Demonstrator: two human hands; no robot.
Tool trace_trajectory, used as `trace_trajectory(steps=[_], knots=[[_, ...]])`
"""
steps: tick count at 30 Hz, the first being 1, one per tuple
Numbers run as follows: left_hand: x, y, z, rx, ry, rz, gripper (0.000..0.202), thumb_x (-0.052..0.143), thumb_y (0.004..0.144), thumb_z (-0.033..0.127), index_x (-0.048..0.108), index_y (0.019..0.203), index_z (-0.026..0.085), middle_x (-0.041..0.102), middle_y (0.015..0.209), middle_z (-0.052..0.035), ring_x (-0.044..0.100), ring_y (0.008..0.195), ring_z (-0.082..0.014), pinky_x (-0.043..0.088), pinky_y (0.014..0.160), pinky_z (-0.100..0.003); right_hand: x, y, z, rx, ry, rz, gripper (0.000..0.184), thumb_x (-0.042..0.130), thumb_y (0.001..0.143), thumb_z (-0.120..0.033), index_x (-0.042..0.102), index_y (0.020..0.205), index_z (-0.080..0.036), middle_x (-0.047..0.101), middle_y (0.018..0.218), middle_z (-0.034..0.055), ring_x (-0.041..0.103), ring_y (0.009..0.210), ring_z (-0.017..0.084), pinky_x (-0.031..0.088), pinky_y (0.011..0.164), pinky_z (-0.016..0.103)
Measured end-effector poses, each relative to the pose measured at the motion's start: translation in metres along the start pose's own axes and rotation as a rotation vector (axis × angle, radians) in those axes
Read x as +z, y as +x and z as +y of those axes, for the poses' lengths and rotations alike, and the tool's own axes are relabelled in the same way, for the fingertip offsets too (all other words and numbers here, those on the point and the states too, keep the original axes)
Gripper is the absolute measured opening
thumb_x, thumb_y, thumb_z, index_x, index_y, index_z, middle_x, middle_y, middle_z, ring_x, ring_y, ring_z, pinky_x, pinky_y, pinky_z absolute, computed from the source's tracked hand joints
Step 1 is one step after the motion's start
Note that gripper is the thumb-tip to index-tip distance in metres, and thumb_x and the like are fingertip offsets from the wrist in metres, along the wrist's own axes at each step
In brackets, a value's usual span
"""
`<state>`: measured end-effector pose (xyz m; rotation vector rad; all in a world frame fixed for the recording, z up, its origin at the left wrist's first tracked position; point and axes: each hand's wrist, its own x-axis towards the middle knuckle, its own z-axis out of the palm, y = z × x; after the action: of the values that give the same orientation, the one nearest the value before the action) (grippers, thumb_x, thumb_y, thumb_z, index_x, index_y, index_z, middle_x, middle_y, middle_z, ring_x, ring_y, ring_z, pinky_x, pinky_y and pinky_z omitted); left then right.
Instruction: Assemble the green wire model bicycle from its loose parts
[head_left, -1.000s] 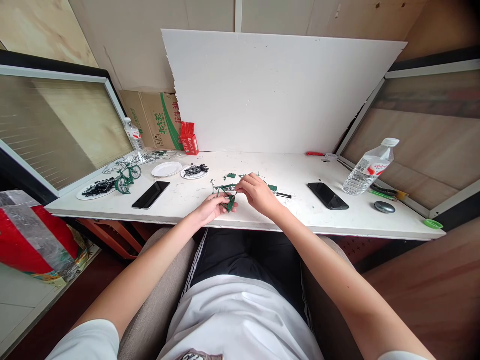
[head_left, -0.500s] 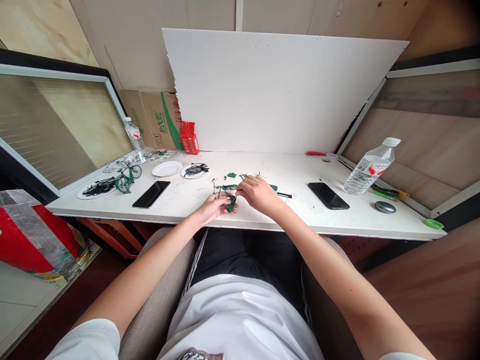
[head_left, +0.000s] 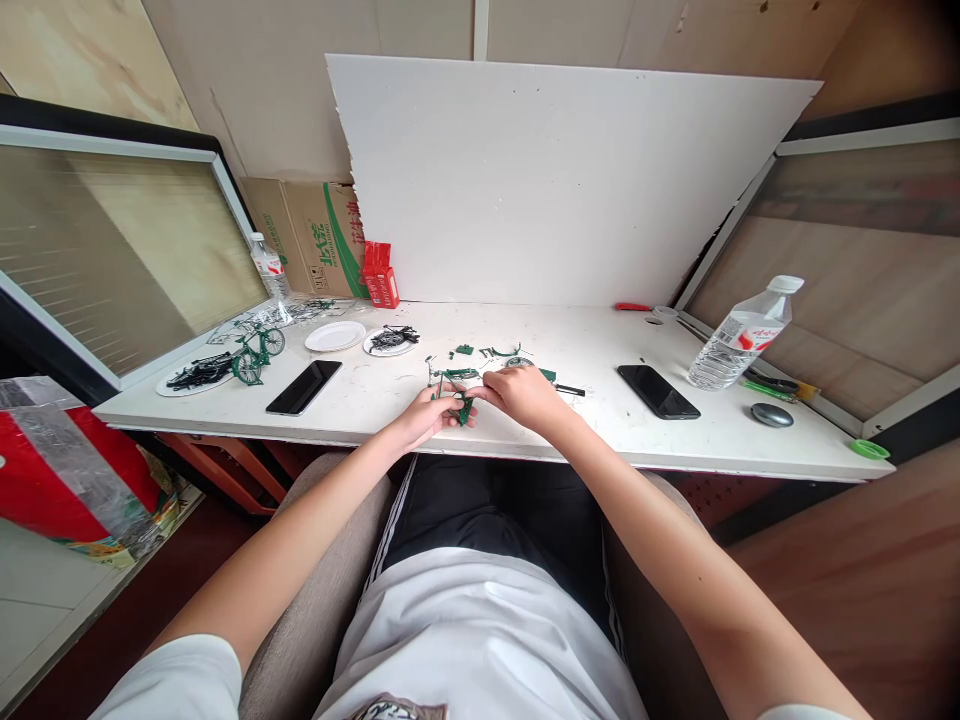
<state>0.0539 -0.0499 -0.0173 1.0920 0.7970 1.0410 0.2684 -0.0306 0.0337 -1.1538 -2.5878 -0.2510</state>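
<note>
A partly built green model bicycle is gripped in my left hand near the table's front edge, with my thumb on top and fingers beneath. My right hand is closed, its thumb and fingertips meeting the right side of the model; whatever it pinches is too small or hidden to tell. Just behind my right hand lie a wheel and a curved green part. A small green piece rests farther back. Right of the hand are a green strip and a thin black rod.
On the left stand a green model bicycle, a plate of black parts, a phone and white plates. To the right are another phone, a water bottle and a grey oval object. A white board stands behind.
My right hand has lowered slightly and turned, bringing its fingertips against the model and uncovering the wheel behind it. The left hand keeps its hold on the model bicycle.
</note>
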Motion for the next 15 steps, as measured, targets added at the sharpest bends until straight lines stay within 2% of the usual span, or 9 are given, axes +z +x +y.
trace_trajectory(steps=[3,8,11,15], knots=[[0.001,0.001,0.000,0.006,0.007,0.004,0.030,0.080,0.077,0.021,0.064,0.101,0.014,0.074,0.087,-0.0095,0.074,0.074,-0.0209,0.039,0.061,-0.026,-0.003,-0.002,-0.002,0.001,0.028,-0.013,0.056,0.031,0.113,-0.059,0.063,0.091,-0.018,0.066,0.070,0.0070,0.053,0.058,0.019,0.022,0.061,0.030],[0.001,0.002,-0.002,-0.001,-0.020,0.044,0.034,0.078,0.075,0.017,0.063,0.106,0.014,0.074,0.088,-0.0088,0.074,0.073,-0.0199,0.037,0.058,-0.025,-0.011,-0.006,-0.005,0.007,0.155,-0.024,0.028,0.039,0.114,-0.042,0.057,0.115,-0.020,0.072,0.077,0.0041,0.060,0.064,0.020,0.027,0.062,0.028],[0.001,0.001,-0.001,-0.011,-0.024,0.037,0.034,0.077,0.077,0.017,0.062,0.106,0.014,0.074,0.087,-0.0092,0.075,0.074,-0.0205,0.037,0.059,-0.025,-0.013,-0.006,-0.005,0.006,0.233,-0.061,0.019,0.042,0.113,-0.036,0.054,0.114,-0.021,0.073,0.080,0.0038,0.062,0.066,0.020,0.030,0.063,0.028],[0.002,0.000,0.000,-0.004,-0.025,0.039,0.034,0.078,0.076,0.018,0.061,0.105,0.014,0.073,0.086,-0.0078,0.075,0.073,-0.0202,0.037,0.058,-0.025,-0.013,-0.006,-0.003,0.025,0.255,-0.079,0.020,0.044,0.112,-0.039,0.054,0.106,-0.022,0.071,0.077,0.0029,0.058,0.062,0.019,0.030,0.063,0.028]])
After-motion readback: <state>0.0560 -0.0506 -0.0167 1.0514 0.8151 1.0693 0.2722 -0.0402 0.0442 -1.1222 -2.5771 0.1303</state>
